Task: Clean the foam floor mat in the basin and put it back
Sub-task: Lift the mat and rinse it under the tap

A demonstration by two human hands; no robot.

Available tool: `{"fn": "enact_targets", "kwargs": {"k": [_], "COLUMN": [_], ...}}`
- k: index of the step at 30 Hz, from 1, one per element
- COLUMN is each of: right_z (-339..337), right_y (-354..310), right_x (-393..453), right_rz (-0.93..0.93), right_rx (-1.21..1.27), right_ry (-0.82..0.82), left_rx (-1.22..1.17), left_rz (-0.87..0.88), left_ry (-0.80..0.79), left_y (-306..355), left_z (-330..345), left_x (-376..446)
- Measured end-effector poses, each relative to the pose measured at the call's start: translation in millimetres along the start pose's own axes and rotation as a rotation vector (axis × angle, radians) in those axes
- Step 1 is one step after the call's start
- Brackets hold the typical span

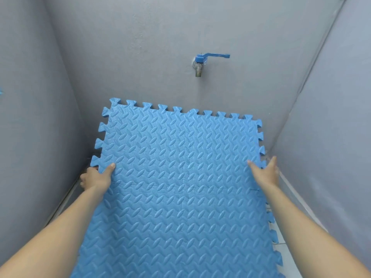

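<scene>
A large blue foam floor mat [180, 177], made of interlocked puzzle tiles with a raised leaf-like pattern, fills the middle and lower part of the head view. It is held up and tilted, its far toothed edge near the grey back wall. My left hand [96, 177] grips the mat's left edge, thumb on top and fingers underneath. My right hand [266, 173] grips the right edge the same way. The basin floor below the mat is hidden.
A tap [199, 66] with a blue lever handle [215, 56] sticks out of the grey back wall [140, 57], above and beyond the mat's far edge. Grey walls close in at left [30, 117] and right [331, 137]. A pale tiled ledge [287, 251] shows at lower right.
</scene>
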State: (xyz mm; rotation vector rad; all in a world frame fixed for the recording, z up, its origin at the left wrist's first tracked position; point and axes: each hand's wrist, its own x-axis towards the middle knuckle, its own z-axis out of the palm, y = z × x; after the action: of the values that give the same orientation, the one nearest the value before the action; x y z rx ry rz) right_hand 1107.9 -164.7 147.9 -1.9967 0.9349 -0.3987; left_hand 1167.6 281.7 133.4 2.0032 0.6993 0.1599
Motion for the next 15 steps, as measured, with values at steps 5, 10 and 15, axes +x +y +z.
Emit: {"fn": "enact_targets", "kwargs": {"k": [5, 10, 15], "right_z": [-11, -33, -29], "right_y": [55, 16, 9], "right_x": [10, -1, -2], "right_rz": [0.072, -0.148, -0.203], "right_rx": [0.251, 0.419, 0.325], "right_ry": [-0.128, 0.107, 0.107], "left_rx": [0.048, -0.074, -0.062], "left_rz": [0.059, 0.187, 0.174], "left_ry": [-0.064, -0.034, -0.010], "left_y": [-2, 7, 10], "left_z": [-10, -22, -24], "left_x": [-4, -10, -12]}}
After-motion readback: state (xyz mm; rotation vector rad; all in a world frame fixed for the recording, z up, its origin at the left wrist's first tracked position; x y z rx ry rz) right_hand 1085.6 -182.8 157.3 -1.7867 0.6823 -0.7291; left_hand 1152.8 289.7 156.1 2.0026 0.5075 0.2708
